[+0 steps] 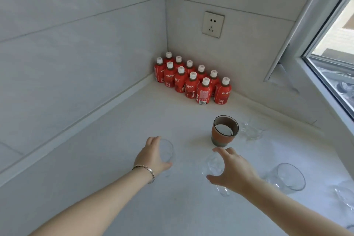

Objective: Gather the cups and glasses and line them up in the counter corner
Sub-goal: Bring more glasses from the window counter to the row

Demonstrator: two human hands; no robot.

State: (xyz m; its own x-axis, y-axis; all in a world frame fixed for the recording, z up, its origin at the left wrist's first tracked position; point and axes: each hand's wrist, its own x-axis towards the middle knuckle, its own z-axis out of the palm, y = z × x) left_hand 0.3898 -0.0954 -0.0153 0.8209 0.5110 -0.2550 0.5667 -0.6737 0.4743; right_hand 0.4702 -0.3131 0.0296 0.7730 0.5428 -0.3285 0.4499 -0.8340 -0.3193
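My left hand (pixel 153 156) wraps around a clear glass (pixel 167 149) on the white counter (pixel 115 168). To its right my right hand (pixel 232 171) grips a second clear glass (pixel 213 166), which has a handle showing below the palm. Beyond my right hand stands an orange cup (pixel 224 130) with a dark rim. A clear glass mug (pixel 252 128) sits just right of it. Another clear glass (pixel 289 178) stands at the right, and part of one more glass (pixel 344 195) shows at the right edge.
Two rows of red juice bottles (pixel 193 80) with white caps fill the counter corner along the back wall. A wall socket (pixel 213 24) is above them. A window frame (pixel 325 74) runs along the right side of the counter.
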